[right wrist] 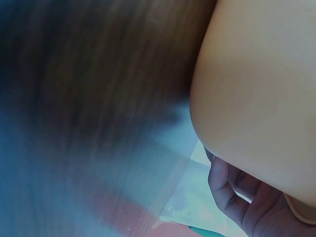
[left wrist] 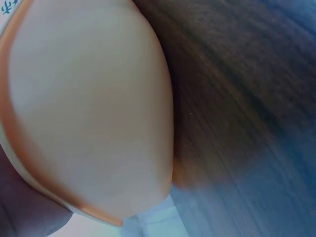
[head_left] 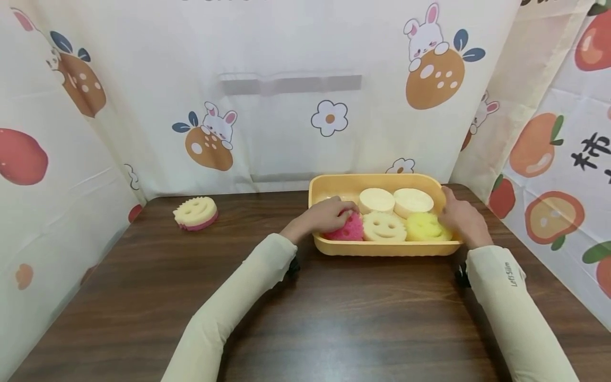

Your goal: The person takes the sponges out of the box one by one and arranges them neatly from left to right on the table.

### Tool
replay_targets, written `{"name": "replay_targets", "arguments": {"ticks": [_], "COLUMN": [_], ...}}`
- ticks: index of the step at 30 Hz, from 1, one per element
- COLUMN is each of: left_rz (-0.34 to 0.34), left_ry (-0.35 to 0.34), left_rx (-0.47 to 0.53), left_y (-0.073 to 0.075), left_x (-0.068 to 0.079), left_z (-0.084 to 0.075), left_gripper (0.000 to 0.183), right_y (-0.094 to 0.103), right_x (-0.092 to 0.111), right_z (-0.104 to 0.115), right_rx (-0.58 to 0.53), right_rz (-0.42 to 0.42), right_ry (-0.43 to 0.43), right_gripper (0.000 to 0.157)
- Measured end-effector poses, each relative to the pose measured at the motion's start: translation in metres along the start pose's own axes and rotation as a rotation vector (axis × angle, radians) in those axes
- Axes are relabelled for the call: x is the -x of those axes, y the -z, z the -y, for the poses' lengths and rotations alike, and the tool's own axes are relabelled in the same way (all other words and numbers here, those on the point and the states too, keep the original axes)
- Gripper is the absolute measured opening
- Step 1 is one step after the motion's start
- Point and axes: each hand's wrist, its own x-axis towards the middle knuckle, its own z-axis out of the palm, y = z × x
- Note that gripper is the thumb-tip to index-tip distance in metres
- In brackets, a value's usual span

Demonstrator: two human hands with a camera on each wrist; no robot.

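My left hand (head_left: 329, 215) reaches over the left wall of a yellow plastic tray (head_left: 382, 248), its fingers bent onto a pink smiley sponge (head_left: 347, 229) in the front left corner. Part of that sponge is hidden under the hand. At the other end, my right hand (head_left: 464, 218) grips the tray's right side, with curled fingers (right wrist: 224, 185) against the outer wall in the right wrist view. Beside the pink sponge lie a cream smiley sponge (head_left: 384, 227) and a yellow smiley sponge (head_left: 425, 227). Behind them are two round cream sponges (head_left: 376, 201).
Far to the left on the dark wooden table (head_left: 353, 313) lies another smiley sponge (head_left: 195, 213), cream on top and pink below. Printed cloth curtains (head_left: 281, 138) enclose the table at the back and both sides. The tray stands near the table's back edge.
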Motion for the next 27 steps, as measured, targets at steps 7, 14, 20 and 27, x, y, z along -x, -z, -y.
{"name": "replay_targets", "arguments": {"ticks": [7, 14, 20, 27], "left_rz": [0.069, 0.099, 0.099, 0.052], "left_ry": [0.014, 0.004, 0.012, -0.004], "left_rx": [-0.01, -0.017, -0.015, 0.008], "left_y": [-0.0001, 0.0041, 0.0064, 0.0062], "left_x": [-0.0014, -0.0034, -0.0031, -0.002], "left_z": [0.0022, -0.0002, -0.0019, -0.0005], "left_gripper": [0.033, 0.035, 0.037, 0.035], "right_y": [-0.0023, 0.0006, 0.002, 0.0016], "right_x": [-0.0011, -0.0014, -0.0011, -0.0004], "right_z": [0.0009, -0.0011, -0.0016, -0.0006], "right_rx": [-0.002, -0.003, -0.011, -0.011], "right_rz": [0.004, 0.011, 0.022, 0.028], "right_ry": [-0.001, -0.008, -0.011, -0.008], "right_gripper": [0.075, 0.074, 0.075, 0.075]}}
